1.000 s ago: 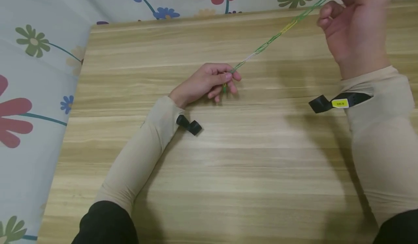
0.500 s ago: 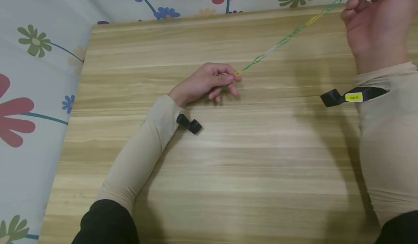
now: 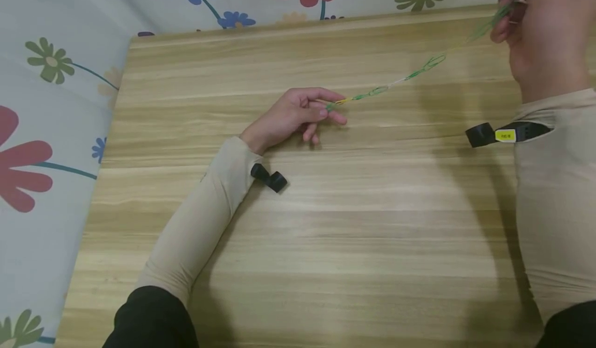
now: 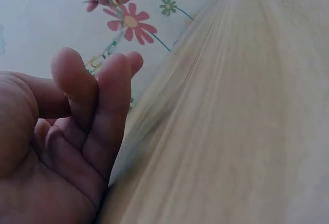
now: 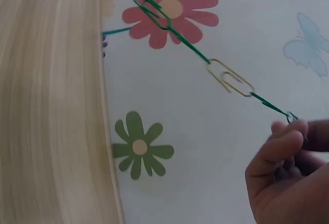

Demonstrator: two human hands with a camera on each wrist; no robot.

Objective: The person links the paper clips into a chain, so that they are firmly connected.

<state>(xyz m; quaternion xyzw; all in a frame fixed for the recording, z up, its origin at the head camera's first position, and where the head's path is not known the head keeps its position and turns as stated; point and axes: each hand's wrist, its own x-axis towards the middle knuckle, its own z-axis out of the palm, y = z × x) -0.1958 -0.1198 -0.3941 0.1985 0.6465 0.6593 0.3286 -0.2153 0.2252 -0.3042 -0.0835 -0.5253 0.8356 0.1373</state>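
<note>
A chain of linked paper clips [image 3: 426, 67], mostly green with some yellow and white ones, stretches slantwise between the two hands. My left hand [image 3: 304, 112] holds its lower end between thumb and forefinger, low over the table. Up at the right, my right hand [image 3: 549, 32] grips the upper end; the clips at its fingers are blurred. In the right wrist view a yellow paper clip [image 5: 231, 77] hangs between green ones, and the fingertips of the right hand [image 5: 288, 167] pinch the chain. Fingers hide part of the chain in the left wrist view.
The wooden table [image 3: 354, 244] lies beneath both hands. A white cloth with printed flowers [image 3: 60, 131] hangs along its left and far edges. A small black camera [image 3: 269, 177] sits on the left wrist, another black camera [image 3: 486, 134] on the right.
My right hand has moved to the right with the chain, and several clips have slid through the left hand's fingers. The left hand has stayed in place, its fingers slightly straighter.
</note>
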